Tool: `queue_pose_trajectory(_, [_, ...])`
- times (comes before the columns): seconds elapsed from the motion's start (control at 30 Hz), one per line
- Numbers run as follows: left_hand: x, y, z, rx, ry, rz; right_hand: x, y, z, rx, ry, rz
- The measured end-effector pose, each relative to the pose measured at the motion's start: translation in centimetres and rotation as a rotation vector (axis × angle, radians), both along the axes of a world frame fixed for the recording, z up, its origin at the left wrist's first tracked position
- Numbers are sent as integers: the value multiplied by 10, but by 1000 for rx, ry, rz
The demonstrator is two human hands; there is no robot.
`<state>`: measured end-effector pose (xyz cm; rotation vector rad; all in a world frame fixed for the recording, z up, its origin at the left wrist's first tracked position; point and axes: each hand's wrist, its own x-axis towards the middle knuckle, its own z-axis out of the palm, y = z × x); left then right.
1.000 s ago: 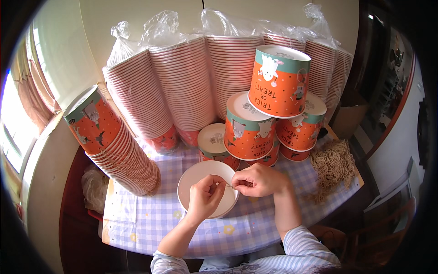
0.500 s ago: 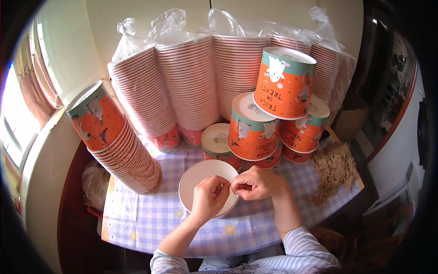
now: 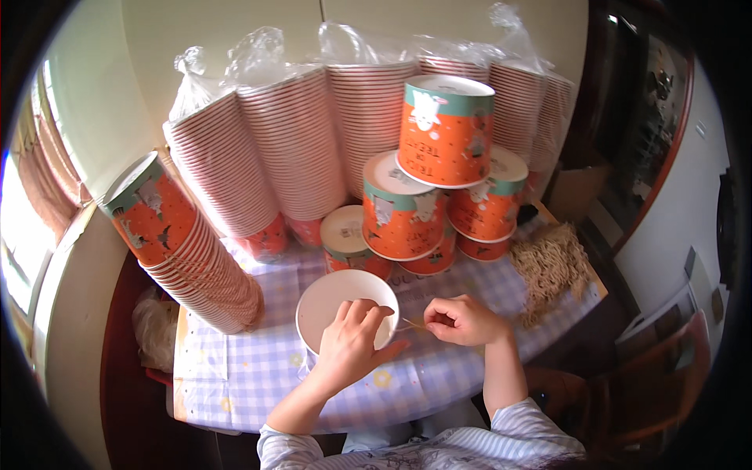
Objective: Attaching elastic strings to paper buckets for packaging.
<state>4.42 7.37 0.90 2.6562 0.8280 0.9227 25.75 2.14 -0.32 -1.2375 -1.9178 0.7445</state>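
Note:
A white paper bucket [image 3: 333,301] stands upright on the checked tablecloth [image 3: 235,372] in front of me. My left hand [image 3: 350,348] rests over its near rim, fingers curled on the edge. My right hand [image 3: 462,320] is just right of the bucket, pinching a thin tan string [image 3: 413,323] that runs toward the rim. A loose pile of the same tan strings [image 3: 552,266] lies to the right.
Long nested stacks of orange paper buckets [image 3: 290,149] in plastic bags lean along the wall. Another nested stack [image 3: 184,247] lies at the left. Several lidded orange buckets [image 3: 439,180] are piled behind the white one. A dark chair [image 3: 666,384] stands at the right.
Both hands stay at the bucket rim. My right hand has drawn slightly right, and the string now shows stretched between hand and bucket.

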Motion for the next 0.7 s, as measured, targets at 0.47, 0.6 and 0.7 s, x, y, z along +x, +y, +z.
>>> queue_pose_trajectory(0.47, [-37, -33, -42, 153, 121, 153, -34, -89, -120, -384, 552, -186])
queue_pose_trajectory(0.6, [-55, -49, -46, 180, 87, 250, -51, -102, -135, -499, 522, -138])
queue_pose_trajectory(0.7, [-57, -62, -54, 256, -52, 409, -67, -110, -146, -518, 556, -113])
